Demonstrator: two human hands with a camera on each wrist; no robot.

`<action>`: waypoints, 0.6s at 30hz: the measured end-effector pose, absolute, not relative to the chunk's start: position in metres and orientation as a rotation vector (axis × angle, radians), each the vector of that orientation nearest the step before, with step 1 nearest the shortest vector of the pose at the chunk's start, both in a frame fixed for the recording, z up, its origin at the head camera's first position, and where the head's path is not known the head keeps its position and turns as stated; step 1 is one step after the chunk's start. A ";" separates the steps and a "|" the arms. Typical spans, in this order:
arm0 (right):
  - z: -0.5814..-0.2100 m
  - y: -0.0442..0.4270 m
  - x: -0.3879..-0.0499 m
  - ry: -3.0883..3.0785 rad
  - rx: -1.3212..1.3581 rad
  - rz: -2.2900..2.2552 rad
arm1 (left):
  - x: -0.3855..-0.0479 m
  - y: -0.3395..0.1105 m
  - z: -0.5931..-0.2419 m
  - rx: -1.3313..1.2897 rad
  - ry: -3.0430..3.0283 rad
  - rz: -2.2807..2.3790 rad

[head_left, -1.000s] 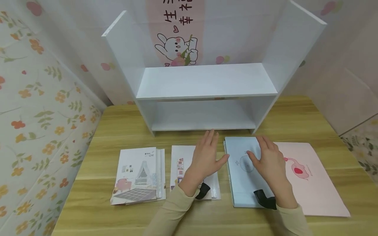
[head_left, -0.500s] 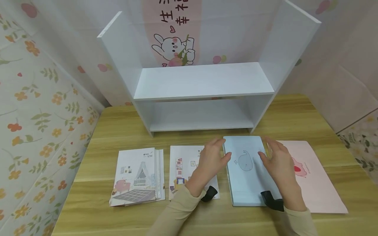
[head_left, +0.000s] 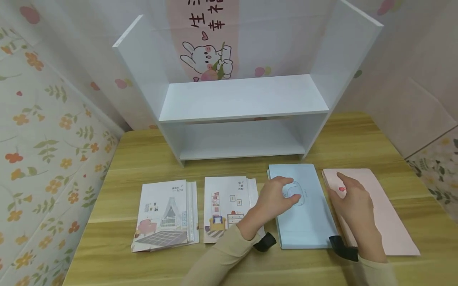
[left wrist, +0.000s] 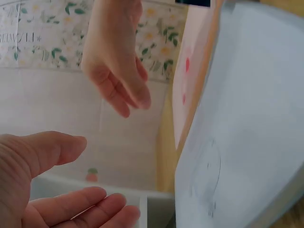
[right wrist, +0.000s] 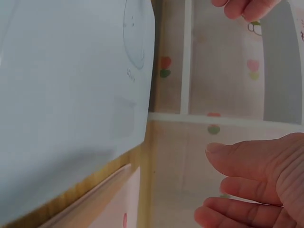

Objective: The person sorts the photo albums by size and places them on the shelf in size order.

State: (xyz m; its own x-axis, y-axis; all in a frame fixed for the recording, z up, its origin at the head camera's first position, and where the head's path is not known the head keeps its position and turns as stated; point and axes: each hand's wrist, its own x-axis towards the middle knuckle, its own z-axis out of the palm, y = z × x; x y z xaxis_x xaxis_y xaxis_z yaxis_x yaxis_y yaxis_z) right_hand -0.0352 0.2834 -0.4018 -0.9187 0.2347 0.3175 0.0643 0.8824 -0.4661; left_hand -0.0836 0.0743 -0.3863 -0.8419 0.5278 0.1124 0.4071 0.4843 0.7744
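My left hand [head_left: 270, 200] hovers over the upper left part of a light blue notebook [head_left: 307, 228] with a whale drawing. Its thumb and fingers are apart in a loose curve, with nothing between them. Over the left side of a pink notebook [head_left: 391, 230] is my right hand [head_left: 358, 208], also with thumb and fingers apart and holding nothing. It hides most of the pink cover's drawing. In the left wrist view, both hands stand clear of the blue cover [left wrist: 256, 95].
A white two-level shelf [head_left: 243, 99] stands at the back of the wooden table [head_left: 107, 222]. Two piles of white illustrated notebooks lie on the left: one with a tent picture [head_left: 164, 214], one with a room picture [head_left: 225, 198]. Patterned curtains [head_left: 46, 159] hang around.
Both hands have shifted right and slightly toward me, the right one from the blue notebook to the pink one. Their fingers are more curved. The head view has drifted slightly; the notebooks lie still.
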 end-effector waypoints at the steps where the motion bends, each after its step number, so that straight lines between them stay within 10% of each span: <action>1: -0.402 0.286 -0.034 -2.686 -0.228 0.641 | -0.083 0.078 -0.386 0.841 2.564 1.286; 18: -0.407 0.325 -0.015 -2.754 -0.392 0.602 | -0.063 0.136 -0.391 0.870 2.266 1.193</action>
State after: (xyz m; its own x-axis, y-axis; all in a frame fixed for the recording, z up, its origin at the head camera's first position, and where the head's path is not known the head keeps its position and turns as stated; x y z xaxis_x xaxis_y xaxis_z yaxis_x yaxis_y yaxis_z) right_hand -0.0146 0.3252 -0.4074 -0.9194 0.3224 0.2251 0.1990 0.8753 -0.4408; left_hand -0.0630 0.1359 -0.3912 -0.7090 0.7002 -0.0840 0.3271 0.4321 0.8404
